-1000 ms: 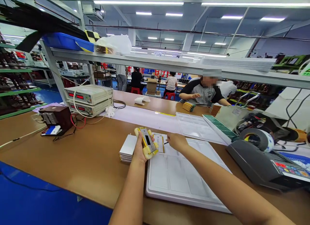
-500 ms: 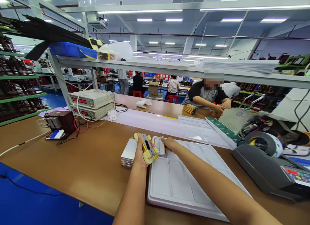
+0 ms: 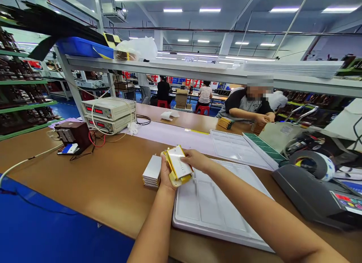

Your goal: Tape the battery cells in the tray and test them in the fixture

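Observation:
My left hand (image 3: 166, 177) is wrapped round a cream-yellow holder (image 3: 176, 182) from its left side. Over the holder lies a flat silver-white pouch battery (image 3: 178, 161) with yellow edges and small printing. The fingers of my right hand (image 3: 197, 159) grip this battery at its right edge; whether it is seated in the holder I cannot tell. Just left of my left hand stands a neat stack of similar pouch batteries (image 3: 152, 168). Beneath both forearms is a white plastic tray (image 3: 207, 206) with shallow compartments.
Two stacked meters (image 3: 109, 109) and a dark clamp fixture (image 3: 74, 136) with cables stand at left. A tape dispenser (image 3: 313, 195) occupies the right. Beyond lie another white tray (image 3: 234, 146) and a green-striped panel (image 3: 264, 146). A co-worker (image 3: 249, 106) sits across the bench.
My right hand has moved left with a battery, bringing it from beside the holder to over it. The dark-marked piece seen in the holder is now covered. The view has shifted slightly.

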Demonstrator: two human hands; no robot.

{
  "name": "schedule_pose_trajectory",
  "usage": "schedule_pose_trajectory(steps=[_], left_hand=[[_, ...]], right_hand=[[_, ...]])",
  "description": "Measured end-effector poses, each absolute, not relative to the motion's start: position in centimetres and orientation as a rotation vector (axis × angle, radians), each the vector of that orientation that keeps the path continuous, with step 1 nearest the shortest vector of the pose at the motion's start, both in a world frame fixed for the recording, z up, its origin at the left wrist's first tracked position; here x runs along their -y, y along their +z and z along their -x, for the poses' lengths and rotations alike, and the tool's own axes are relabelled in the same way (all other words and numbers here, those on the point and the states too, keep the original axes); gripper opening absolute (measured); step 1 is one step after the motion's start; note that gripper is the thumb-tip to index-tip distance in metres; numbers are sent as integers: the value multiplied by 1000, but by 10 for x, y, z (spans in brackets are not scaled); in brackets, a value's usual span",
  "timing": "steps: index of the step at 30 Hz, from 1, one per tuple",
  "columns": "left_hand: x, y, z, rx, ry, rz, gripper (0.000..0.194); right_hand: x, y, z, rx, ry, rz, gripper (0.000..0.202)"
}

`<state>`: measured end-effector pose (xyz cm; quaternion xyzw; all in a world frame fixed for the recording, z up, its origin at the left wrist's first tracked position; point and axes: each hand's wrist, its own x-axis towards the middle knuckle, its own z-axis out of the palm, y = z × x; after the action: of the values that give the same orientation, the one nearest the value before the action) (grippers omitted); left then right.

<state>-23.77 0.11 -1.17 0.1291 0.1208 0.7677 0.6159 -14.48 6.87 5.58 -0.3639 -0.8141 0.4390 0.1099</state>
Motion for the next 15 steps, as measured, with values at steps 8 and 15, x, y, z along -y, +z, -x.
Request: schedule_pose_trajectory(steps=[8, 15], left_hand=[[2, -19, 242, -241, 1636, -402, 63], [5, -15, 239, -303, 1626, -555, 43]], right_hand=[[-57, 56, 76, 2421, 293, 1439, 40], [-66, -34, -33, 2349, 390, 1775, 36]])
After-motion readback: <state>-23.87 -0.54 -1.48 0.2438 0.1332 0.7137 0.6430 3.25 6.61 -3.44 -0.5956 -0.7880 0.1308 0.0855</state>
